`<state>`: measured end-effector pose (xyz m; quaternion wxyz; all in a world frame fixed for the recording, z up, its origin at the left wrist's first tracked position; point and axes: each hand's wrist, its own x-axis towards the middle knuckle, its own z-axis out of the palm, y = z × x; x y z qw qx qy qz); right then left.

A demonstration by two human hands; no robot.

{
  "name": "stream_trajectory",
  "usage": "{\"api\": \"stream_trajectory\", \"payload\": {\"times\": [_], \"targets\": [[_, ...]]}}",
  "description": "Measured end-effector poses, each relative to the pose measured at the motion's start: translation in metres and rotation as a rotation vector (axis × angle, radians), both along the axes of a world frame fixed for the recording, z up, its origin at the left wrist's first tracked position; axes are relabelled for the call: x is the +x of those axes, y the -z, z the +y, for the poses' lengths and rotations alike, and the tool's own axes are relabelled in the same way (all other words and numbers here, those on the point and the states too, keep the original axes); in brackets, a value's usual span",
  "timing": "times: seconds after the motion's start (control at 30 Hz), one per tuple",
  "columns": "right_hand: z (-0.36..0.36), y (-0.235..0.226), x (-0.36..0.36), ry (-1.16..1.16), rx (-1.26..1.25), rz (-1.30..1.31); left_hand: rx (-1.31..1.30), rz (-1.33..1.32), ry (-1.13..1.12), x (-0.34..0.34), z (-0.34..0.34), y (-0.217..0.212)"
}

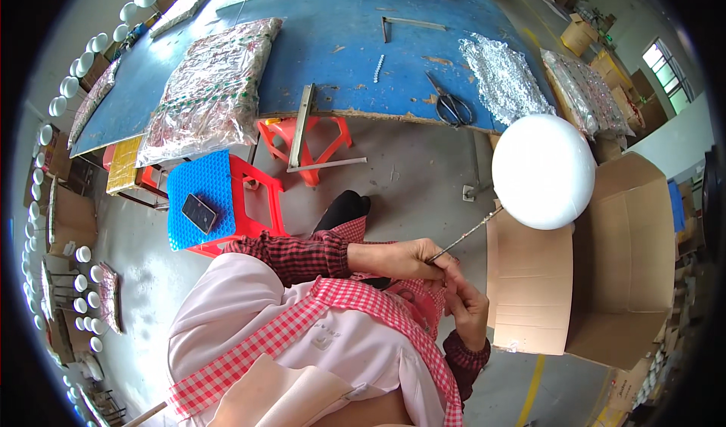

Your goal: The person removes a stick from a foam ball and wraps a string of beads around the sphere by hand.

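- Holding a thin brown stem [476,229] in the left hand [412,259], with fingers closed around it
- Touching just beside with the right hand [466,306], with fingers curled narrow; cannot tell on what
- Between one and two o'clock from the hands, at the stem's far end, a white ball [544,171]
- At three o'clock, an open cardboard box [529,283]
- Between nine and ten, a phone [200,214] on a blue-topped red stool [215,171]
- At twelve, dark scissors [451,109] on a blue table [325,49]
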<state>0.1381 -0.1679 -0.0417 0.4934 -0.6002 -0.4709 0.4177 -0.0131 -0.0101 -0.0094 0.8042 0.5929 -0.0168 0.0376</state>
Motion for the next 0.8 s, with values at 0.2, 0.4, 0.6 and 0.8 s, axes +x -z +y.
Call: {"api": "stream_trajectory", "payload": {"times": [0.2,0.4,0.6,0.8], "targets": [[0.002,-0.002,0.000,0.044,0.045,0.057,-0.037,0.032,-0.092,-0.004,-0.003,-0.005],[0.009,-0.014,0.000,0.229,0.079,0.264,0.127,-0.005,-0.315,0.003,-0.005,0.010],[0.028,-0.030,0.006,0.272,0.168,0.378,-0.129,-0.028,-0.515,0.012,0.001,-0.001],[0.048,-0.041,0.006,0.404,0.298,0.250,-0.225,-0.020,-0.626,0.035,0.005,0.006]]}}
